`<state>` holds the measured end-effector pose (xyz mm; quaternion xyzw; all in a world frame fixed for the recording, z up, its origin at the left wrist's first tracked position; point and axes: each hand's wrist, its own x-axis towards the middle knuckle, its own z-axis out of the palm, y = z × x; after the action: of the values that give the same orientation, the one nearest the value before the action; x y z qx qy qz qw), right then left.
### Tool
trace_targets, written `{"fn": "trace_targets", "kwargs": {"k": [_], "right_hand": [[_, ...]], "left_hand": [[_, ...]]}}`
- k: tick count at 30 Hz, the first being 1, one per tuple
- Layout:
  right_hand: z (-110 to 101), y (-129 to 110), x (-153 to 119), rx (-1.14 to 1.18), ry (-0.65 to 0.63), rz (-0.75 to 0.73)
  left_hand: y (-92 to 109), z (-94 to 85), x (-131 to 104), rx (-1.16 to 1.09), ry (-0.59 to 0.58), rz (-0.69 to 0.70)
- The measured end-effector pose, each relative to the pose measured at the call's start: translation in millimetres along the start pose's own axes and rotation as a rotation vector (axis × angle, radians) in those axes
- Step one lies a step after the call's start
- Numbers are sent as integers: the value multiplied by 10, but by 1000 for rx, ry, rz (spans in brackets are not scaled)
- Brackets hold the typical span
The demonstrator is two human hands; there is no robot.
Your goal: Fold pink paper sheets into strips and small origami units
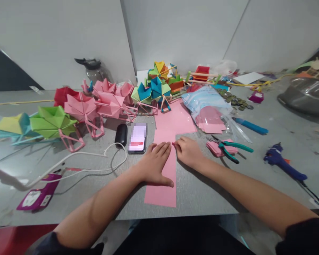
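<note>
A long pink paper strip (161, 194) lies lengthwise on the grey table in front of me. My left hand (156, 163) rests flat on it, fingers stretched out and thumb spread toward the right edge. At that right edge, my right hand (187, 150) is closed, its curled fingertips pinching the paper's side. A small reddish bit shows at those fingertips, too small to make out. Beyond the strip lies a wider pink sheet (172, 118). A phone (137, 140) with a lit screen lies left of my left hand, beside a black oval case (121, 135).
Folded paper umbrellas (81, 108) in several colours line the back. Right of my right hand, pliers (228, 147) lie on small pink papers (214, 148). Farther right are a blue glue gun (284, 163) and a blue cutter (251, 126). A white cable (82, 154) and purple packet (39, 193) lie left.
</note>
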<state>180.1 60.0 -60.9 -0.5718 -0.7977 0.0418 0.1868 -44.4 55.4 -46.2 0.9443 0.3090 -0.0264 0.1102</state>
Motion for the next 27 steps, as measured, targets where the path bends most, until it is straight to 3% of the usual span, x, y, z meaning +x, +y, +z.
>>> {"fn": "trace_targets", "kwargs": {"k": [6,11,18,23,27], "right_hand": [[-62,-7,360,-92,-44,163],[-68,9,442,-86,-37,210],[-99,13,182,53,-12,208],[-109,-13,-207,67,-33,54],[-135,114,-159,-46,-18,84]], "left_hand": [[-2,-12,-8,11,-8,-3],[-9,-20,-4,14,-9,-11],[48,-51,-145,-54,-54,55],[115,-59,-230,-128,-104,93],[127,-68,-217,-152,-133,95]]}}
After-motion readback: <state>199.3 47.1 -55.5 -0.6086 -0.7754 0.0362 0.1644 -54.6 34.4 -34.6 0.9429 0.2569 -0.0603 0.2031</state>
